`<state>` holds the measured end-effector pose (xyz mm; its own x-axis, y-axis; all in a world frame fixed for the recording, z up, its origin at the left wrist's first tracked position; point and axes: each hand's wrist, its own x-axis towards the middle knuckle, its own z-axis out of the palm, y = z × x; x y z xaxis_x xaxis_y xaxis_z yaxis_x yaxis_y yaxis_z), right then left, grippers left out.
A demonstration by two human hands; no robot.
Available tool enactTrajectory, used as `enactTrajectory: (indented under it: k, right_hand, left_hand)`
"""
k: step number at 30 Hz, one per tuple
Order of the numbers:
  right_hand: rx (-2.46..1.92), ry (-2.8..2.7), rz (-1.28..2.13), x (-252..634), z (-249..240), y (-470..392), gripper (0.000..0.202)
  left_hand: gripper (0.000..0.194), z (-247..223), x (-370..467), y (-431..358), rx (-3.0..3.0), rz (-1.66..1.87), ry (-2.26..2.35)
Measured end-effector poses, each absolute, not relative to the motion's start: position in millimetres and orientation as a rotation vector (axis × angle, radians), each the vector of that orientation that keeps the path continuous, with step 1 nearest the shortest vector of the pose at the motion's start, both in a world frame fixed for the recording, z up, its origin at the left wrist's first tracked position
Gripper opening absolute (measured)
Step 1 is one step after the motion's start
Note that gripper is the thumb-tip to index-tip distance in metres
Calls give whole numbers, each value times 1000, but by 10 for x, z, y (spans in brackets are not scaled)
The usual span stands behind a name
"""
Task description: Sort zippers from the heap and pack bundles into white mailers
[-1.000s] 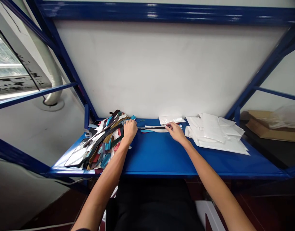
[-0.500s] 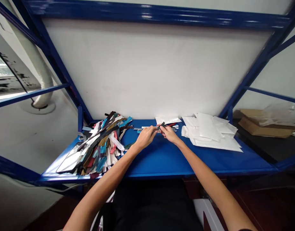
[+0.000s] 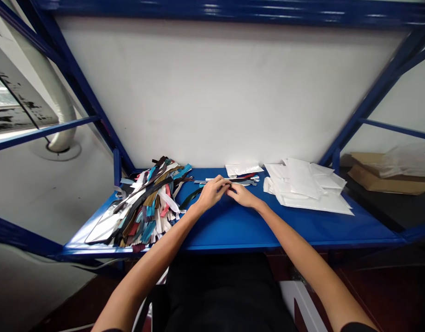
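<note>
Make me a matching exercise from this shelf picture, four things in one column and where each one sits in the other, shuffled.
Things:
1. pile of coloured strips
2. stack of white bags
3. cardboard boxes
4. left hand and right hand

Places:
A. right part of the blue shelf
B. middle of the shelf, together on a dark strip
C. left part of the shelf
D. off the shelf, far right

Pairs: 1-C, 2-A, 3-D, 4-B
</note>
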<state>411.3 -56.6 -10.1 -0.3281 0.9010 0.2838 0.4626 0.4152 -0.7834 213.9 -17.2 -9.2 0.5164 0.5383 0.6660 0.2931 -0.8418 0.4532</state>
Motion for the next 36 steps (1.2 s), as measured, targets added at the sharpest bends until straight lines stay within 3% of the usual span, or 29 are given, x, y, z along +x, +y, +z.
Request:
enactTrajectory:
  k: [2, 9, 19, 25, 30, 36]
  right_hand:
    - [-1155, -1871, 732, 4078, -93, -567, 18]
    - [-1249, -1775, 626, 4025, -17, -619, 43]
    - [-1113, -1761, 828, 4004, -58, -581, 54]
    - [-1139, -1848, 699, 4002, -20, -635, 43]
    - [-1241, -1836, 487, 4002, 13, -575, 34]
    - [-1461, -1544, 259, 4551, 75, -421, 30]
  left_hand:
    - [23, -62, 2132, -177, 2407, 1276, 749]
    - [30, -33, 2144, -179, 1823, 1318, 878]
    - [43, -82, 2174, -122, 1675, 1130, 648]
    - [48, -56, 2133, -149, 2076, 1105, 664]
    - [51, -9, 2144, -152, 2226, 1345, 809]
    - [50, 160, 1669, 122, 1834, 1905, 1221]
